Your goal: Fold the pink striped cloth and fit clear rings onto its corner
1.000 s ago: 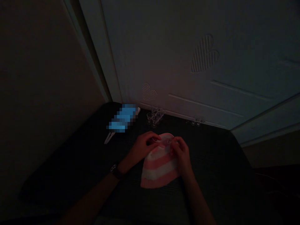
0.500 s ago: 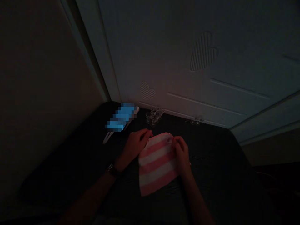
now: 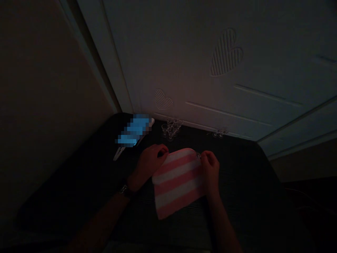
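Observation:
A pink and white striped pouch (image 3: pixel 177 181) lies on a dark table (image 3: pixel 242 175) in dim light. My left hand (image 3: pixel 149 165) grips the pouch's upper left corner, fingers curled over its edge. At the upper right corner my right hand (image 3: pixel 210 168) pinches a small shiny piece, seemingly a zipper pull (image 3: pixel 198 155). A watch sits on my left wrist (image 3: pixel 124 190).
A glowing blue screen (image 3: pixel 133 130) on a white stand lies at the table's far left. Several small clear glasses (image 3: pixel 171 128) stand by the white panelled wall (image 3: pixel 210 70), with a further small clear item (image 3: pixel 218 133) to their right.
The pouch has spread from a bunched, rounded shape to a flat rectangle. My right hand moved right along its top edge. My left hand shifted left to the corner.

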Tool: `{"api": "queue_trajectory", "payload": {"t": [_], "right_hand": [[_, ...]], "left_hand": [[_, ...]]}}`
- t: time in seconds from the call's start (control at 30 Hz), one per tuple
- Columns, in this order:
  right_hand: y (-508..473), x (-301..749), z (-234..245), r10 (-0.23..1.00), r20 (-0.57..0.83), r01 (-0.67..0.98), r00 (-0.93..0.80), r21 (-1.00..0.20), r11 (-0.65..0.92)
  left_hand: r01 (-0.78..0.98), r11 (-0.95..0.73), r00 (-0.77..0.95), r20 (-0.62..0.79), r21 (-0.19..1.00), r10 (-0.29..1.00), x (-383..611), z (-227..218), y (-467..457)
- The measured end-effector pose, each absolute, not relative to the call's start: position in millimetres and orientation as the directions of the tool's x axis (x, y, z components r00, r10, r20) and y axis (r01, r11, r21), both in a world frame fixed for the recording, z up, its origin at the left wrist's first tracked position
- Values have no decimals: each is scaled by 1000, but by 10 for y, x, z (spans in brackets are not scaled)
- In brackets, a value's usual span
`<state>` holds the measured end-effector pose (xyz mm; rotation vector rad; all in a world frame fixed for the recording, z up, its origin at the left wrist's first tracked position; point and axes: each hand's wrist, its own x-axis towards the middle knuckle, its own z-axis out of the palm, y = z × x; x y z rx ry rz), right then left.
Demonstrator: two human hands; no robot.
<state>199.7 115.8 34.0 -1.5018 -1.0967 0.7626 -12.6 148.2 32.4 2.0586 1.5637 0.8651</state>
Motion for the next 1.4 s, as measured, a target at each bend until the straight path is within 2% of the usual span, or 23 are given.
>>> {"api": "queue_trajectory", "payload": {"t": [0.17, 0.33, 0.47, 0.6, 0.73, 0.87, 1.07, 1.23, 1.4], "right_hand": [[1149, 1966, 382, 950, 60, 177, 308, -984, 5], [1166, 1953, 414, 988, -2, -18, 155, -1000, 1], [1174, 1952, 436, 994, -19, -88, 111, -996, -9], [1147, 1903, 445, 997, 0, -25, 75, -1000, 2], [1141, 1874, 426, 997, 30, 144, 67, -989, 20], [1169, 1933, 409, 985, 95, 288, 147, -956, 50], [1176, 2024, 384, 945, 152, 376, 290, -926, 34], [1148, 1985, 436, 947, 165, 326, 274, -943, 70], [1120, 1850, 479, 992, 120, 204, 35, -973, 111]], "left_hand": [[727, -288, 188, 223, 624, 957, -159, 366, 1474], [761, -255, 223, 127, 597, 966, -196, 347, 1488], [760, -301, 272, 139, 576, 952, -184, 307, 1493], [755, -339, 306, 155, 561, 939, -150, 313, 1470], [719, -414, 371, 195, 558, 908, -102, 341, 1433], [698, -453, 401, 221, 554, 889, -68, 353, 1414], [666, -499, 458, 224, 555, 860, -81, 399, 1403], [629, -498, 505, 173, 597, 846, -147, 401, 1433], [615, -532, 551, 165, 582, 818, -170, 371, 1436]]}}
